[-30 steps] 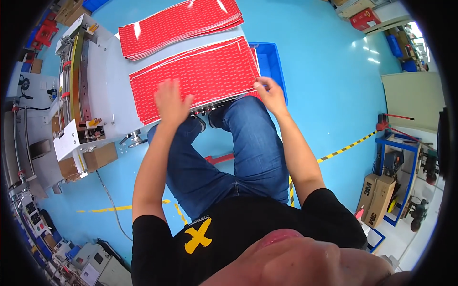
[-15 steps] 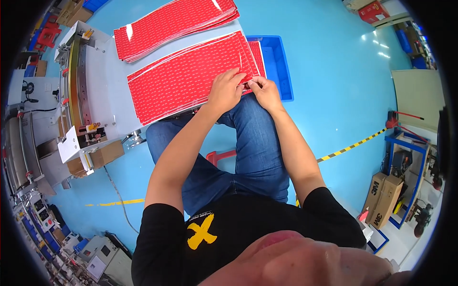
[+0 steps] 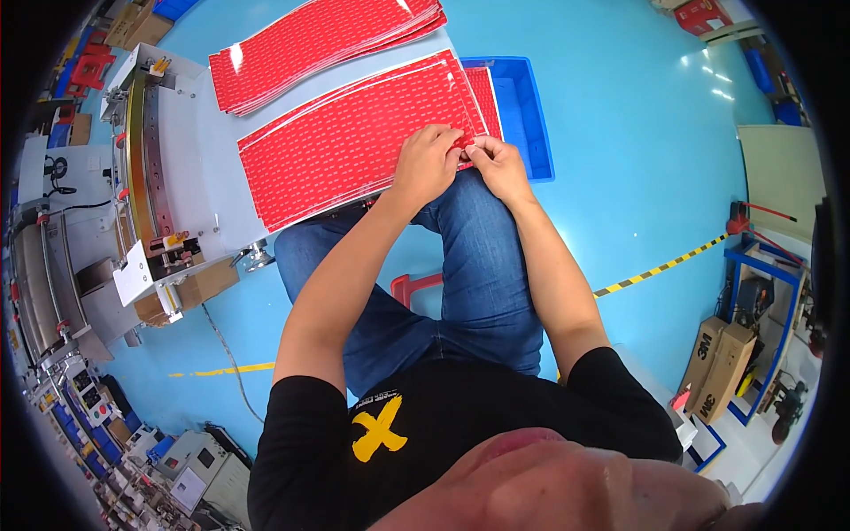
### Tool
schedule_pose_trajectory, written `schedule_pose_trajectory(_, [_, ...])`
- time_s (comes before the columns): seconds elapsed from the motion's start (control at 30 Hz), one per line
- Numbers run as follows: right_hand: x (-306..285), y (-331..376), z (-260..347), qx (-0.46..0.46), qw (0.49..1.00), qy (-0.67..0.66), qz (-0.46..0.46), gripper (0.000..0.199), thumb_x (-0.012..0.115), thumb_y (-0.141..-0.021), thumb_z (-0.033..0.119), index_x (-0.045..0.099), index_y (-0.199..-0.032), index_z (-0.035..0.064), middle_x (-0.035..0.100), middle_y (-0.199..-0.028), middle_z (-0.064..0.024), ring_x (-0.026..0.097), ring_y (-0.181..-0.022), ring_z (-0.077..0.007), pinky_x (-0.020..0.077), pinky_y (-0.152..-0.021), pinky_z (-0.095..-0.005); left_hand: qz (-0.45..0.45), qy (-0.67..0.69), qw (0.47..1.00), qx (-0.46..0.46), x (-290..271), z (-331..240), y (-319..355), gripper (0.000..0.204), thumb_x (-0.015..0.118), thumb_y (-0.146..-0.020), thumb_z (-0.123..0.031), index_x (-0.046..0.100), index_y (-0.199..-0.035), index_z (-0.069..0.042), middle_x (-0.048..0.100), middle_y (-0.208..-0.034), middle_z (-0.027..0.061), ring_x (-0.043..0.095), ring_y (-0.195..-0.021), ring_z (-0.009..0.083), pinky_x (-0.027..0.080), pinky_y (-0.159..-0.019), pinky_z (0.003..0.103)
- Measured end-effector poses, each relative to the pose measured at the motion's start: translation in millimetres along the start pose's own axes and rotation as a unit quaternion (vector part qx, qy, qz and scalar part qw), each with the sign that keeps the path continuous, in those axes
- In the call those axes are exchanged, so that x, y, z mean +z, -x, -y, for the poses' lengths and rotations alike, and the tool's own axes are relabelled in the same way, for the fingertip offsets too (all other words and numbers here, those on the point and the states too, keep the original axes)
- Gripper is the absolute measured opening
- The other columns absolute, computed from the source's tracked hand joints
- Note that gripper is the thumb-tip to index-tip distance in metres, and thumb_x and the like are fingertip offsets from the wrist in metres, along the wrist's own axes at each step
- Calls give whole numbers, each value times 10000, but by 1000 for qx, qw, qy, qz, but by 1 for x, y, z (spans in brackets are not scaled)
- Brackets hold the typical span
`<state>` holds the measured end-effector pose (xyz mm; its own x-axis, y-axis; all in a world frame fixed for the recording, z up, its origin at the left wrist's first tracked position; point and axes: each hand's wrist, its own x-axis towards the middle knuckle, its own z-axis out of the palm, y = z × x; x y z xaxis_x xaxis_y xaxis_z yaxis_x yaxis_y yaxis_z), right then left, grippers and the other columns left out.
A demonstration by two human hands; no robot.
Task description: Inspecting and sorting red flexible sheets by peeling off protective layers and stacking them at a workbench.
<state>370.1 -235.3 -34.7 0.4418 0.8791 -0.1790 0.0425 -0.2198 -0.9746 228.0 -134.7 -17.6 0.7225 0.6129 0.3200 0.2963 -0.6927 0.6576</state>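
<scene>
A stack of red printed sheets (image 3: 323, 146) with white edges lies on the near part of the light table. My left hand (image 3: 428, 166) rests over the stack's right end, its fingers bent and the tips pinched at the near right corner. Beside it, my right hand (image 3: 500, 168) pinches the same corner of a red sheet between thumb and fingers. The fingertips of both hands nearly meet, and how many layers they hold cannot be made out. Farther back lies a second stack of red sheets (image 3: 328, 49).
A blue bin (image 3: 542, 133) stands right of the table, with more red sheets beside its left side. Along the table's left side runs a metal machine bar (image 3: 137, 150). My legs in jeans (image 3: 482, 265) are under the near edge, with a red stool (image 3: 403, 290) below.
Both hands stay at the corner and have shifted slightly; the sheet's corner now looks bent up between the fingertips. The whole view has turned a little.
</scene>
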Motion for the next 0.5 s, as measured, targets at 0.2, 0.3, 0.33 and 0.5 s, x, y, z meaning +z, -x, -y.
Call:
schedule_pose_trajectory(0.2, [-1,0,0,4,1000,11,-3,169,630,-932,111,710,-1019,-9,736,-919,-77,676,-857,-118,524,-787,-260,-3,8,1000,-1,0,1,-1,247,653,-852,-124,689,-1085,-50,654,-1073,141,621,-1010,335,495,-880,454])
schedule_pose_trajectory(0.3, [-1,0,-4,9,1000,-10,-4,173,629,-935,113,710,-1024,-11,735,-922,-75,676,-862,-119,523,-791,-258,-4,11,1000,-4,-1,0,-1,246,657,-850,-128,691,-1079,-45,655,-1074,144,621,-1011,338,497,-882,451])
schedule_pose_trajectory(0.33, [-2,-1,-5,14,1000,-25,-4,176,629,-936,114,707,-1031,-12,734,-922,-72,675,-864,-119,523,-791,-257,3,11,1000,-10,-1,0,-1,245,659,-850,-130,692,-1076,-42,655,-1075,146,621,-1011,339,497,-884,450])
schedule_pose_trajectory(0.5, [0,-4,-7,18,999,-50,-2,177,627,-938,113,698,-1041,-11,729,-927,-67,672,-863,-115,524,-790,-256,-4,14,1000,-12,-3,-4,-1,257,678,-846,-155,695,-1075,-40,658,-1067,149,625,-1004,337,498,-881,448])
